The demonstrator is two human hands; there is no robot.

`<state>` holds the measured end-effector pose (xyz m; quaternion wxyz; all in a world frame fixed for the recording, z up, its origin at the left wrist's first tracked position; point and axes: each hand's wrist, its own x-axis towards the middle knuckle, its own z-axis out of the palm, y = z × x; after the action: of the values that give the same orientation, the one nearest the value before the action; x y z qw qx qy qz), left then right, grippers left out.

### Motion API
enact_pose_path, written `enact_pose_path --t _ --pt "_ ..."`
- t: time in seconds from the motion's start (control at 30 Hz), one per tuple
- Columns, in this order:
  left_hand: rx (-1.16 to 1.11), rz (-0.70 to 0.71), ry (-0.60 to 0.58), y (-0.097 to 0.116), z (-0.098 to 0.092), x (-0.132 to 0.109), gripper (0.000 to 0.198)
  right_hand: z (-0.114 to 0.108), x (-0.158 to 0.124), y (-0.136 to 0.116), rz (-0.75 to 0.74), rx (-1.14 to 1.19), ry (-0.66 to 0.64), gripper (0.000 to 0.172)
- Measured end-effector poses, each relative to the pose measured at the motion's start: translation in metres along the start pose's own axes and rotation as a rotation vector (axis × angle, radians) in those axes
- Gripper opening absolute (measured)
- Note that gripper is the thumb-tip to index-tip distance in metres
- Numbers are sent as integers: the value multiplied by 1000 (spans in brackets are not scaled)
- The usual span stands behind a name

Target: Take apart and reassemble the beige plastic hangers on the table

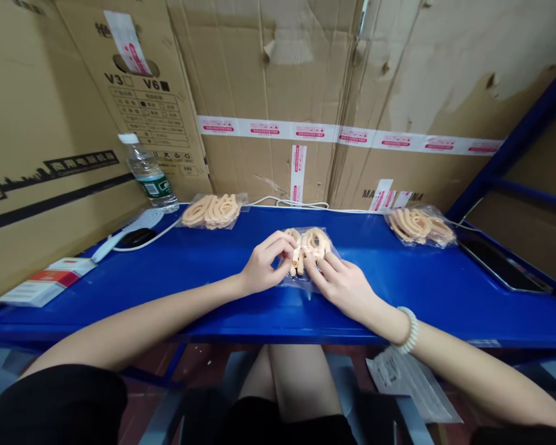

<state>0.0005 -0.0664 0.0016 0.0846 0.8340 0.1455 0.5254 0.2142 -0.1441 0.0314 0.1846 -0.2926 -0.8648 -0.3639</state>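
A clear plastic bag of beige looped straps [309,247] lies on the blue table [199,278] in front of me. My left hand [263,267] pinches the bag's left side, fingers curled onto it. My right hand [341,283] presses on the bag's lower right side with fingers bent against the plastic; a pale bead bracelet is on that wrist. Both hands touch the same bag.
A second bag of straps [213,211] lies at the back left, a third bag [419,225] at the back right. A water bottle [149,175], a white cable, a dark object, small boxes [46,283] and a phone [500,264] sit around. Cardboard boxes wall the back.
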Motion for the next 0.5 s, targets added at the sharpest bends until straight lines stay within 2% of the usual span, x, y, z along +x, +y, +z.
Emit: enact_pose_path --t 0.07,0.13,0.27,0.4,0.43,0.5 --pt "22 14 -30 -1 -3 6 16 0 -3 3 23 -14 -46 34" --pt "44 38 -52 1 -10 14 18 -9 -12 11 63 44 -62 35" --pt "91 38 -96 15 -34 28 32 -29 -34 43 135 314 -121 44" --pt "142 -137 -351 39 -48 12 41 -22 -51 68 161 541 -256 50" --pt "142 -200 -351 43 -47 5 39 -17 -52 70 178 579 -253 47" --pt "127 -303 -275 48 -41 -10 27 -7 -51 69 222 643 -212 29"
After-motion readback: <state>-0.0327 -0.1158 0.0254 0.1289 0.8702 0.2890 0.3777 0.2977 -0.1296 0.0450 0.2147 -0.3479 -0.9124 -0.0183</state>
